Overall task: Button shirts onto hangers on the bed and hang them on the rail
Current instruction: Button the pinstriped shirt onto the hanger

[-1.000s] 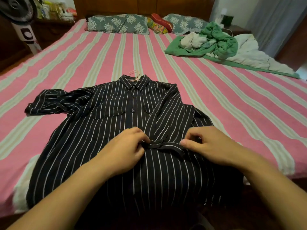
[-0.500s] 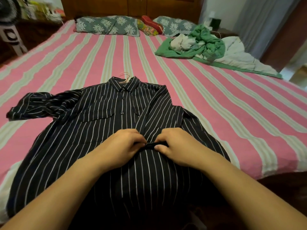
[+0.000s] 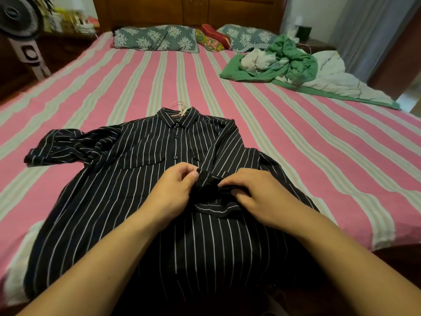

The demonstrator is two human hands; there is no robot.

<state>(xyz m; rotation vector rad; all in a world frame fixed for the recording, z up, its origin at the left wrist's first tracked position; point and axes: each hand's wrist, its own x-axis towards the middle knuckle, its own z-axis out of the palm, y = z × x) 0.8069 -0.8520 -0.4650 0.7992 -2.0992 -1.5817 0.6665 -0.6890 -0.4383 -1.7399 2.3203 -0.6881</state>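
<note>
While flat on bed (image 3: 262,124): black pinstriped shirt (image 3: 141,179); both hands (image 3: 214,192) pinch its placket

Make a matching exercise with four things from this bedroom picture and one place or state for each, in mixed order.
Things:
1. striped shirt
2. hanger hook
3. green clothes pile
4. fan

Places or states:
A. sticks out of the collar
B. stands beside the bed, far left
C. lies flat, pinched by both hands
D. heaped near the pillows, on the right

Pairs: 1-C, 2-A, 3-D, 4-B
</note>
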